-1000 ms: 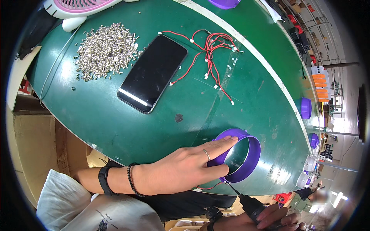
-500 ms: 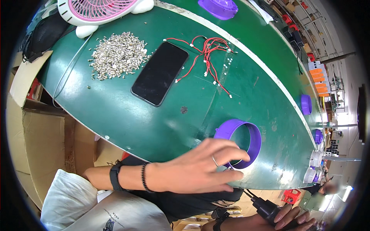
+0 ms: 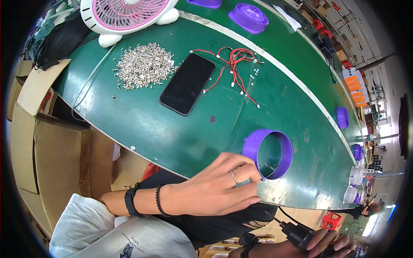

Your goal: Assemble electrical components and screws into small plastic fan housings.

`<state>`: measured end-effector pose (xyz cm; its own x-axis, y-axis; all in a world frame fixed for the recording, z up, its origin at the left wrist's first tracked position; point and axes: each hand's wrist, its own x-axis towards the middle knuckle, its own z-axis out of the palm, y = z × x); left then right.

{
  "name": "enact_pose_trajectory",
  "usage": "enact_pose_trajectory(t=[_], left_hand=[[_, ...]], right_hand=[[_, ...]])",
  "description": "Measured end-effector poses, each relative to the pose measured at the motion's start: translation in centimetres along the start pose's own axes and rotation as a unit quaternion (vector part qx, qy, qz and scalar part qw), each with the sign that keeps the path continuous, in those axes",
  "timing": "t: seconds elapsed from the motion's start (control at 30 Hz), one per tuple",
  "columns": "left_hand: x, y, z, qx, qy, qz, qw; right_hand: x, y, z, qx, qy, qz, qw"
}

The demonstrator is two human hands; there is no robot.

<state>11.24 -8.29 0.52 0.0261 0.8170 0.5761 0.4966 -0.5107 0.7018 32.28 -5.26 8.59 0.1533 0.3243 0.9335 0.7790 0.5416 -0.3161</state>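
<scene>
hovering apart from the purple plastic ring [image 3: 253, 148], the black-handled tool with a thin shaft [image 3: 297, 233] shows in the head view beyond the near edge of the green tabletop [image 3: 189, 137]; one second ago its tip is at the ring's near rim, beside a thin red wire. the right hand [image 3: 320, 245] wraps its fingers firmly about the handle. the bare left hand [image 3: 219, 185], which a second ago lays its fingers over the ring, is now drawn back to the near side, fingers curled and thumb a little apart; whether the fingertips pinch anything, i cannot tell. the ring rests on the tabletop near the person, its opening turned partly toward the right. i take this to mean that work with the tool at that rim is paused or finished, though which is unclear. the spot where tip and wire met is out of sight, probably behind the left hand's fingers, and whether those fingers touch the ring is hard to judge. the lower end of the tool and part of the right hand sink into shadow at the bottom, and the white and pink fan [image 3: 129, 13] is cut off at the top.
</scene>
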Motion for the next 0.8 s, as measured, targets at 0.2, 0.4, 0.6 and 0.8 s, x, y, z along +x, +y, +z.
enact_pose_trajectory(t=[0.2, 0.4, 0.6, 0.8], left_hand=[[0.2, 0.2, 1.1, -0.098, -0.040, 0.032, 0.994], [0.2, -1.7, -0.4, -0.038, -0.034, 0.014, 0.999], [2.0, -3.2, -0.8, 0.009, 0.009, -0.050, 0.999], [2.3, -3.8, 0.3, -0.061, -0.036, -0.154, 0.986]], right_hand=[[1.2, -2.5, 1.2, 0.319, 0.018, 0.169, 0.933], [2.2, -2.6, 1.5, 0.583, 0.033, 0.262, 0.769], [1.9, -1.1, 3.1, 0.580, -0.027, 0.260, 0.772], [1.6, -1.0, 5.7, 0.561, -0.098, 0.253, 0.782]])
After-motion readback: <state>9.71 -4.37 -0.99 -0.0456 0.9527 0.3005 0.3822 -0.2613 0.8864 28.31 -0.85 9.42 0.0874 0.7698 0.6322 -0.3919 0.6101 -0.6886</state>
